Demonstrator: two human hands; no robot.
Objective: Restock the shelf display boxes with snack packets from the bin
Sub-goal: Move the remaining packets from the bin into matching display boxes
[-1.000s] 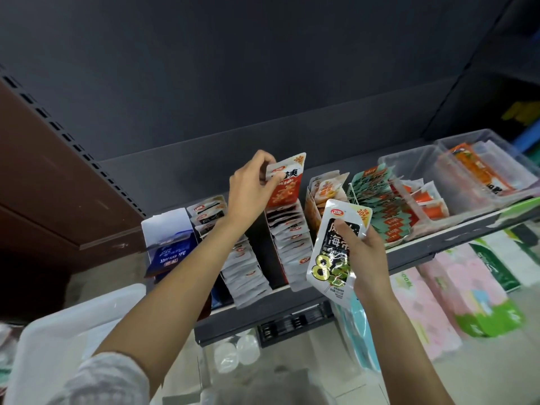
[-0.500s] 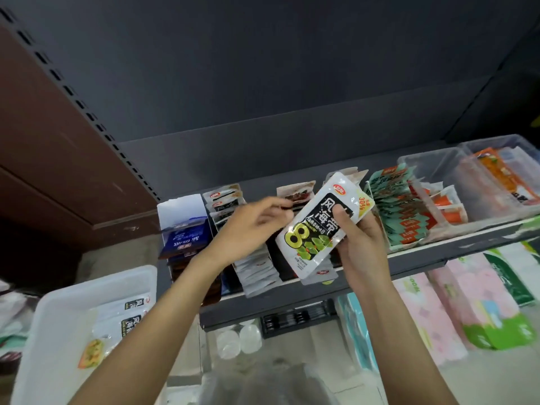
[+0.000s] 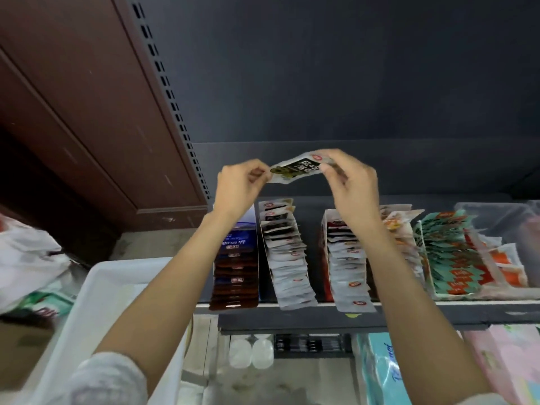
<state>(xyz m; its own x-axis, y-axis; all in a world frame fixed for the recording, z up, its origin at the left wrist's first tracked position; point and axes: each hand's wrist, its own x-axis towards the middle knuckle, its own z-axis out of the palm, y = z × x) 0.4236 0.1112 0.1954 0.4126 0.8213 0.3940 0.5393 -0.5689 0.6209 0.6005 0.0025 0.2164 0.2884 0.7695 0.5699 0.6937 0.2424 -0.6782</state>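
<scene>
**A:** Where is the packet sitting right now?

**B:** The snack packet (image 3: pixel 296 170) is hanging in the air above the back of the shelf (image 3: pixel 409 314), stretched almost flat between both hands, its printed face turned up toward the camera.

**A:** How are the hands gripping it?

**B:** The left hand (image 3: pixel 239 185) is pinching the packet's left end between thumb and curled fingers. The right hand (image 3: pixel 349 182) is pinching the right end, where the red logo is showing, with the fingers folding over the top edge. So the packet is spanning the gap between the two pinches, with its middle free and sagging slightly.

**A:** What is lying under it?

**B:** Directly below, the display boxes are standing side by side on the shelf. The dark blue and brown box (image 3: pixel 235 267) is sitting beneath the left wrist, then a row of silver packets (image 3: pixel 287 258) is leaning in file, then a second silver row (image 3: pixel 347 270) is running partly behind the right forearm. Further right, teal and orange packets (image 3: pixel 450 252) are filling another box.

**A:** And the bin?

**B:** The white bin (image 3: pixel 117 282) is sitting lower left, under the left forearm, well apart from the packet.
</scene>
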